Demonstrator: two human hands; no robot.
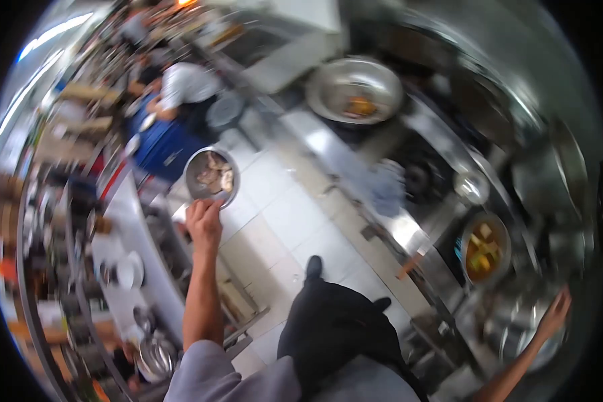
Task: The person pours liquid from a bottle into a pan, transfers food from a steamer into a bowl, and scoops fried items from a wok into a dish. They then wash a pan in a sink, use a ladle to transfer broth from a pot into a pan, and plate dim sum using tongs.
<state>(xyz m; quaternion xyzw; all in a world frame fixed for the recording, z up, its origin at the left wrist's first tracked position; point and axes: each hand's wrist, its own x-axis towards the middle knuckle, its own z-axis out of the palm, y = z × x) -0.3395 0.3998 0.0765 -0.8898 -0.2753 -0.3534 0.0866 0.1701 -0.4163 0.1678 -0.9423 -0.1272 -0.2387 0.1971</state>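
Observation:
My left hand (204, 222) is closed on the near rim of a round metal bowl (190, 175), held out over the tiled floor. Pieces of pale, brownish meat (214, 174) lie inside it. Far to the right, my right hand (556, 312) reaches out beside shiny metal pots (516, 328); its fingers are blurred, and I cannot tell whether they grip anything. Nearest to that hand on the stove side is a pan (504, 231) with yellow-green chunks (484, 253) in brown liquid.
A wide metal wok (321, 90) with orange food stands on the stove at the back. A crumpled cloth (387, 189) and a wooden-handled tool (412, 261) lie along its edge. Left is a counter with white plates (130, 270). Ahead, a person (187, 86) bends by a blue bin (171, 149).

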